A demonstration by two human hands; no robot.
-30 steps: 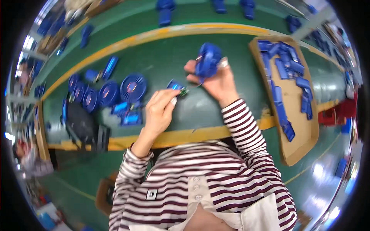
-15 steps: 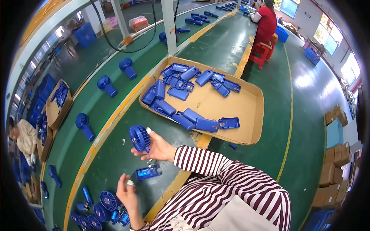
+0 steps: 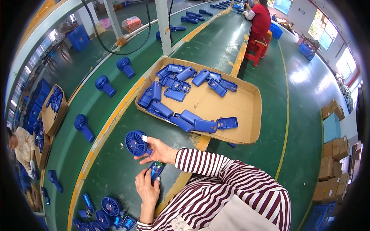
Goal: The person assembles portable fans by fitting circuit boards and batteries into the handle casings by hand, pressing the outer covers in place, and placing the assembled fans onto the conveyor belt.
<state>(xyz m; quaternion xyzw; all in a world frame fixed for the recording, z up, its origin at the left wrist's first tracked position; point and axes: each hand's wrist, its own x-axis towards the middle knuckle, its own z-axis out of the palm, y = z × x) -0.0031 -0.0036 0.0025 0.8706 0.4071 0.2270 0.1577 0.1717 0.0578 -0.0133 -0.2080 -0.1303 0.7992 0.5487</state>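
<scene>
My right hand [image 3: 162, 150] grips a round blue fan head [image 3: 135, 143] with a ribbed grille just above the green table [image 3: 115, 169]. My left hand [image 3: 146, 189], right below it, holds a blue handle shell [image 3: 155, 170] with a small green circuit board showing inside it. The two parts sit close together, almost touching. My striped sleeves come in from the lower right.
A cardboard tray [image 3: 246, 104] of several blue handle shells lies just beyond my hands. Finished blue hand fans [image 3: 83, 127] stand along the green conveyor. Blue fan grilles [image 3: 110, 206] lie at my lower left. A person in red [image 3: 260, 19] sits farther up the line, cardboard boxes [image 3: 54, 106] at left.
My view has swung from the table in front toward the tray at my right. My left hand has come up from the table with the handle shell, near the fan head.
</scene>
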